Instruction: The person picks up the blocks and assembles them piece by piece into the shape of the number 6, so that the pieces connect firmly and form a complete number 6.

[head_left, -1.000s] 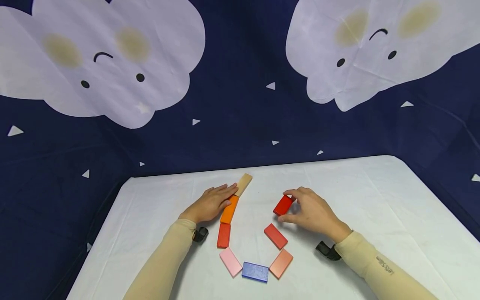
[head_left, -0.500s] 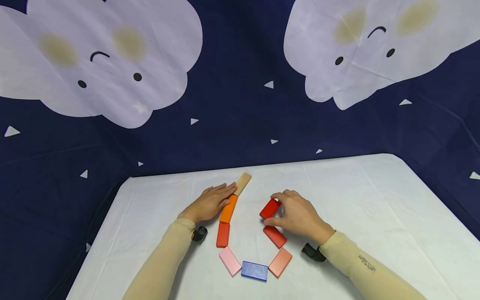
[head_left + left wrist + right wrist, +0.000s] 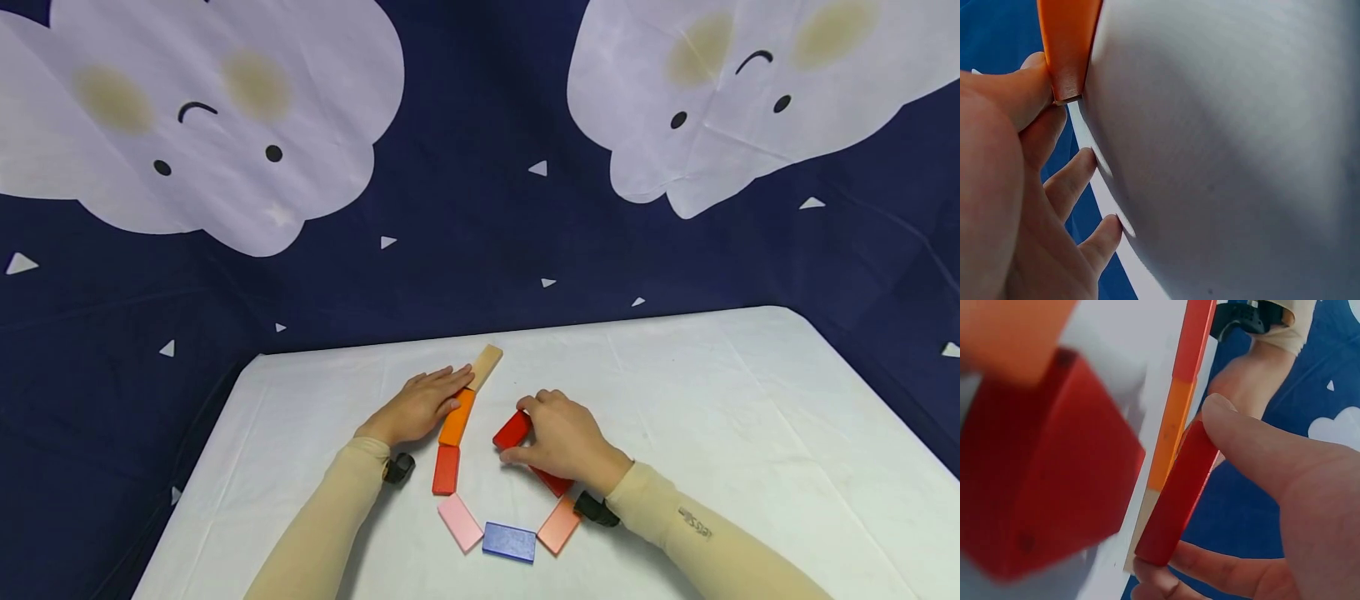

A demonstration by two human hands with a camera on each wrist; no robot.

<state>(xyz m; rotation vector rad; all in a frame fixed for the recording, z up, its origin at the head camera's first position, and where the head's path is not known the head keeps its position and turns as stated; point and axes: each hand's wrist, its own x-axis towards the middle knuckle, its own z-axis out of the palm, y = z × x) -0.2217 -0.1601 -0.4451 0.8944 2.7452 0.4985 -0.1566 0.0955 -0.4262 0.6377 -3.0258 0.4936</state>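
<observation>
My right hand (image 3: 566,437) pinches a bright red block (image 3: 513,430) by its ends, thumb at one end and fingers at the other, as the right wrist view shows with the held red block (image 3: 1179,494). Just behind that hand lies another red block (image 3: 552,481), partly hidden by it. My left hand (image 3: 416,408) lies with extended fingers along the left row. Its fingertips touch the natural wood block (image 3: 487,365), and its thumb is against the orange block (image 3: 457,418). In the left wrist view the thumb meets the end of the orange block (image 3: 1071,50).
Below the orange block, a red block (image 3: 446,470), a pink block (image 3: 461,523), a blue block (image 3: 509,542) and a salmon block (image 3: 559,526) form a curve on the white tabletop (image 3: 712,392). A dark blue cloth (image 3: 480,275) with clouds hangs behind.
My right hand has carried the red block leftward and slightly nearer, over the top of the other red block's end. My left hand has stayed in place.
</observation>
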